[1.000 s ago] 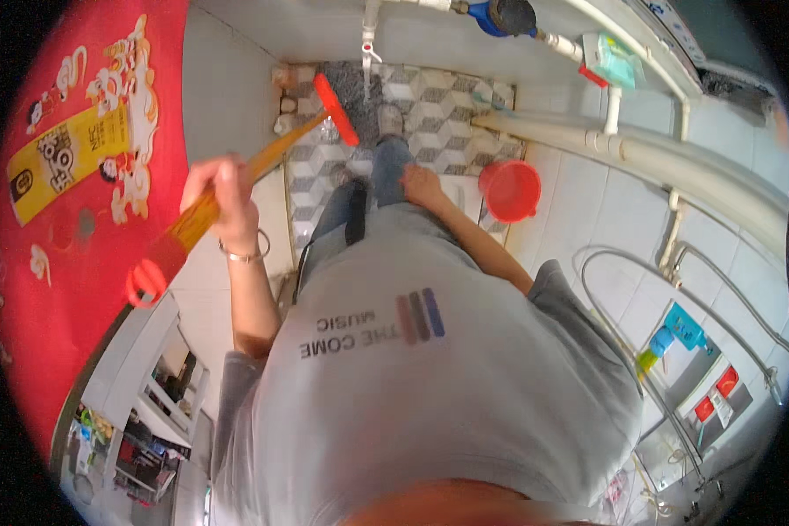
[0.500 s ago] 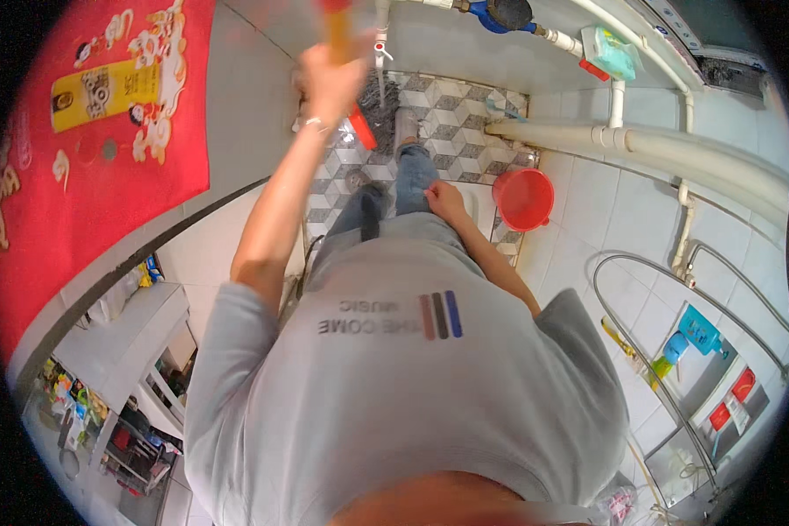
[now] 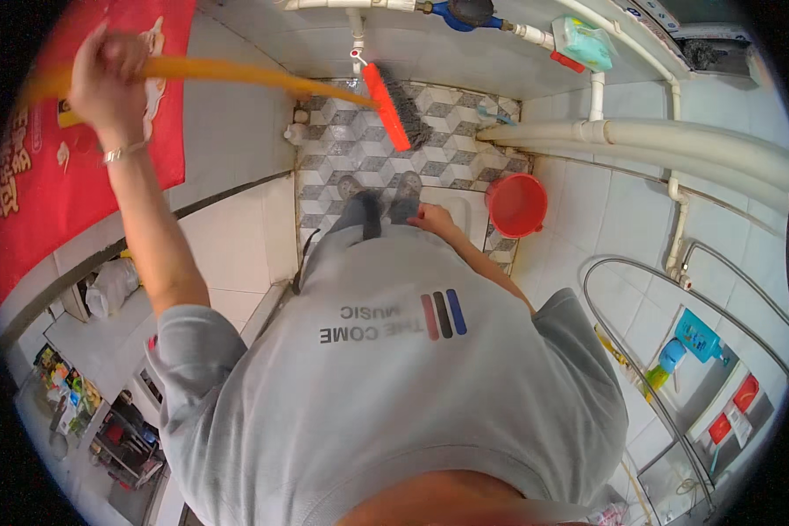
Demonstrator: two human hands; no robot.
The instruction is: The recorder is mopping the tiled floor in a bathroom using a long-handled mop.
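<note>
My left hand [image 3: 110, 83], raised at the far left, is wrapped round the yellow handle of a broom [image 3: 387, 107]. The handle slants across to the right, down to a red head with dark grey bristles. That head is over the patterned tile floor [image 3: 346, 145], beyond my feet and close to the far wall; whether the bristles touch the tiles I cannot tell. Low at the front of my jeans is my right hand [image 3: 431, 219], its fingers curled in. What they hold, if anything, is hidden.
To the right on the floor stands a red bucket [image 3: 517, 205]. Thick white pipes [image 3: 640, 140] run along the right wall above it. A wall tap [image 3: 357, 57] juts out behind the broom head. At the left a red cloth [image 3: 105, 184] covers a raised surface beside my left arm.
My left hand has swung left and outward with the broom handle. The broom head has shifted right, into plain view. My raised foot has come back beside the other; my right hand stays low.
</note>
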